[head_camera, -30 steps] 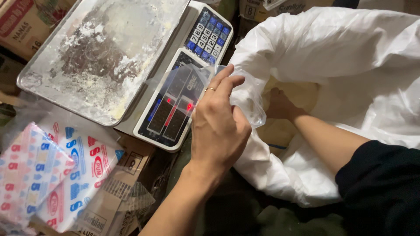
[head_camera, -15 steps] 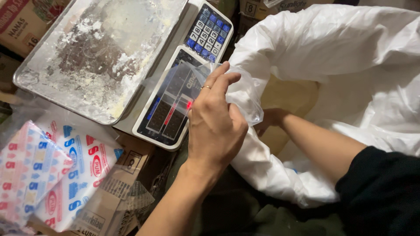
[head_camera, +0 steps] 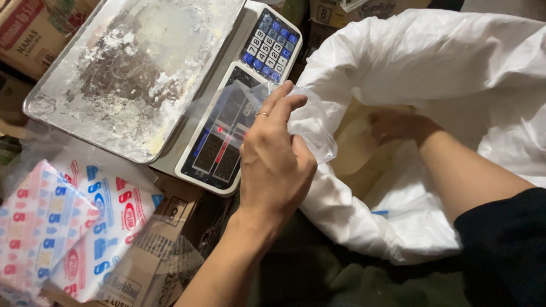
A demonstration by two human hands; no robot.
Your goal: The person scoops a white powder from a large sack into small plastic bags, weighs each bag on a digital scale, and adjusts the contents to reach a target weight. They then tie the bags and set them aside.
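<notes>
Left hand [head_camera: 276, 165]: nearest the camera, at the near rim of the sack; fingers pinched narrow on a small clear bag; a ring shows on one finger.
Clear bag [head_camera: 310, 122]: thin, see-through film, held up between the scale and the sack mouth; judged very light, limp and slippery; it will crumple and cling; best taken at its open edge, pinched between thumb and fingers; whether anything lies in it cannot be told.
Right hand [head_camera: 398, 124]: reaching down inside the sack, forearm crossing the sack's right rim; dark sleeve at the near right edge; fingers curled low over the pale contents; whether they hold anything cannot be told.
Sack [head_camera: 455, 74]: large, white, soft plastic, mouth rolled open; walls slack and creased; judged heavy when full, with no stiffness to lift by; the rolled rim is the firm place to grip.
Printed packs [head_camera: 62, 222]: flat, pink, blue and red, stacked at the near left on cardboard boxes [head_camera: 153, 244].
Scale [head_camera: 239, 102]: just left of the left hand; display and keypad face up; its metal tray [head_camera: 133, 71], farther left, is dusted with white powder.
</notes>
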